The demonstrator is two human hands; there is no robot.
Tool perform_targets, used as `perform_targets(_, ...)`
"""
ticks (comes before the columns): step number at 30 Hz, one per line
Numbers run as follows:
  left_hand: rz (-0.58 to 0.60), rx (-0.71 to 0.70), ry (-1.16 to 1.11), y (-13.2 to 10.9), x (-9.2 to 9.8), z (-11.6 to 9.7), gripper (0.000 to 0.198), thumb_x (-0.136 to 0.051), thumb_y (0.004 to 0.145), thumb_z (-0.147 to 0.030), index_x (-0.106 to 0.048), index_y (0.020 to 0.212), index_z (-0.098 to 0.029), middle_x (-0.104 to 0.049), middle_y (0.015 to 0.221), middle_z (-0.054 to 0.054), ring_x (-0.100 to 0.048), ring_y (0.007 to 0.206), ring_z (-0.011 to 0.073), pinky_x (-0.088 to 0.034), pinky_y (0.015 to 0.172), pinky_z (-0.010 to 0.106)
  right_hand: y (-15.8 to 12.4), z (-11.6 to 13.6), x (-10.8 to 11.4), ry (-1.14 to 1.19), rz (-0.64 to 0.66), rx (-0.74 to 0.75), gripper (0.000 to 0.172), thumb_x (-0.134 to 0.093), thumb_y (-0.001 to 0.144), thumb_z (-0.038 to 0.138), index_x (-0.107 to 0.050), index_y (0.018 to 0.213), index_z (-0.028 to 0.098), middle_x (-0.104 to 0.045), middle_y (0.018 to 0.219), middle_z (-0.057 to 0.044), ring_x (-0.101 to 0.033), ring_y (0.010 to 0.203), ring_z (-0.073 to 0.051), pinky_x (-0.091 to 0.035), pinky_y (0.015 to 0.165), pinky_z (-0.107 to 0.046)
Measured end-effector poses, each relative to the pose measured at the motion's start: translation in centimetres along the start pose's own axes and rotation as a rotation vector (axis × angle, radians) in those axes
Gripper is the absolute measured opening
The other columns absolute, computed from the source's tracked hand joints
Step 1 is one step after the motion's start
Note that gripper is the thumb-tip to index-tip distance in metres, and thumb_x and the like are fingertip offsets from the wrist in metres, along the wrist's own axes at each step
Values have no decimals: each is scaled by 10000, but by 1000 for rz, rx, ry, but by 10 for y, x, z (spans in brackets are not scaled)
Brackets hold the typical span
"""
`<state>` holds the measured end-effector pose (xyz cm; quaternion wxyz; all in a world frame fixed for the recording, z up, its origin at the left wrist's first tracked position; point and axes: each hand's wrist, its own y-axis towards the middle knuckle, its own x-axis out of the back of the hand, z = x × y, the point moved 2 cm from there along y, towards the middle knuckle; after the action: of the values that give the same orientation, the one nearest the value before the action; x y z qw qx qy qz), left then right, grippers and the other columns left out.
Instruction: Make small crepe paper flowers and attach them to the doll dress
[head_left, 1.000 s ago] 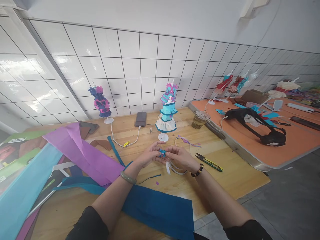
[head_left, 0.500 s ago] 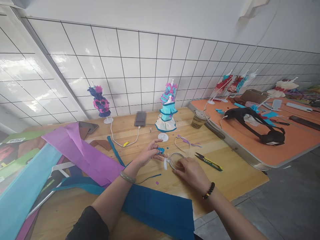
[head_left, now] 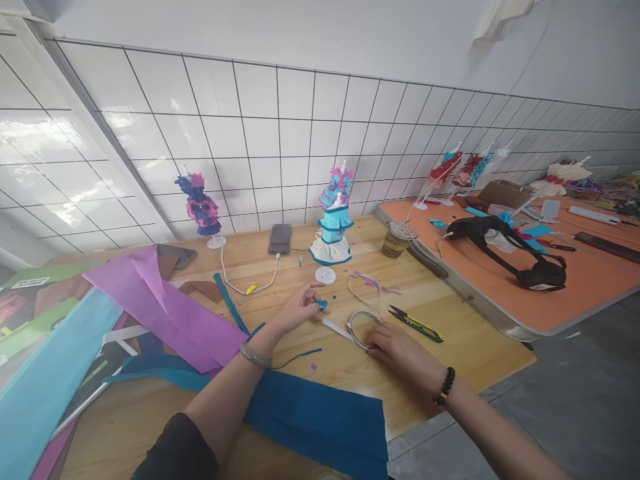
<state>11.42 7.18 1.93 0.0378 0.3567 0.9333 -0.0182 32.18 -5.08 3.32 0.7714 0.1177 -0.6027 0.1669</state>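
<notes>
1. Purple sheet (head_left: 165, 303), middle left, and blue sheet (head_left: 320, 420), bottom centre, lie loose by the left forearm. A forearm drag could pull either one toward the table (head_left: 450, 353) edge.
2. Left hand (head_left: 300, 308), centre, has thumb and fingers pinched on a small blue piece (head_left: 323, 304), held just above the wood. The piece is tiny, so a slack pinch could drop it among the scraps.
3. Dress stand (head_left: 334, 227), above centre, is well apart behind the hands. Its base is small, so a careless reach could tip it.
4. Tape strip (head_left: 337, 328) runs from just under the blue piece to the tape roll (head_left: 364, 327), right of centre. The strip could twist, or stick to the wood or to itself.
5. Right hand (head_left: 400, 350), lower right of centre, is palm down with fingertips at the roll's near rim. I cannot tell whether it grips or only presses, because the fingers hide the contact. If it only presses, a pull on the strip could skid the roll.
6. Snips (head_left: 417, 325) lie near the right hand, just right of the roll. A sideways hand move could knock them or catch on them.
</notes>
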Motion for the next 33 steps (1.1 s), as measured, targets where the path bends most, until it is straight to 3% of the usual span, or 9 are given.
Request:
perform_targets(4,-43,-31,-85,0,8,-7,478,-510,718,-205,-378,1178,-215,-479,787,1,-621,836,218,-511,583,266,-8,-5,6,16,21,10,245,-394,869,293,-568,730,191,-595,766,-48,-530,758,-195,-421,691,-335)
perform_targets(7,-13,-51,-248,-1,9,-12,477,-479,728,-186,-374,1191,-234,-486,805,9,-624,838,227,-512,578,271,-12,-7,15,48,-39,-8,209,-447,840,341,-600,888,206,-613,881,-71,-543,849,-215,-440,749,-363)
perform_targets(9,19,-61,-344,-2,6,-14,475,-464,732,-180,-377,1196,-237,-500,817,22,-621,846,234,-507,557,262,-11,-5,22,78,-108,-30,296,-484,812,394,-574,1029,214,-596,1012,-93,-533,947,-229,-439,814,-383)
perform_targets(14,101,-79,-446,-5,-5,-22,463,-431,768,-225,-361,1226,-229,-527,852,55,-602,866,234,-509,576,279,12,19,40,296,-267,-58,419,-477,809,426,-482,1182,234,-550,1129,-92,-499,1060,-220,-416,901,-387)
perform_targets(17,145,-106,-393,-8,-11,-30,465,-408,787,-256,-346,1247,-232,-509,838,48,-585,844,222,-508,588,299,36,32,46,558,-294,-100,373,-442,833,410,-501,1146,217,-588,1042,-86,-551,955,-200,-464,806,-357)
perform_targets(21,117,-180,-93,-16,-15,-45,468,-343,833,-299,-307,1294,-225,-491,864,55,-530,832,190,-496,644,322,62,40,51,895,-237,-135,349,-417,835,446,-549,1017,179,-612,859,-58,-577,745,-149,-478,652,-289)
perform_targets(24,24,-361,390,-22,-16,-57,495,-320,846,-284,-273,1331,-201,-523,892,74,-497,857,190,-441,774,363,72,41,53,978,-223,-174,368,-409,818,494,-570,863,165,-585,732,-25,-547,614,-115,-443,565,-253)
perform_targets(27,19,-552,840,-26,-19,-63,547,-347,815,-235,-254,1351,-177,-554,968,107,-464,976,247,-365,858,421,76,41,52,1037,-211,-254,386,-405,806,518,-558,815,163,-565,703,-15,-543,598,-108,-412,528,-233)
perform_targets(33,59,-699,1024,-25,-23,-62,575,-359,770,-177,-282,1340,-183,-568,1067,128,-404,1079,276,-298,894,466,78,44,48,1182,-186,-255,333,-527,759,433,-546,970,177,-569,753,-9,-547,656,-106,-434,586,-238)
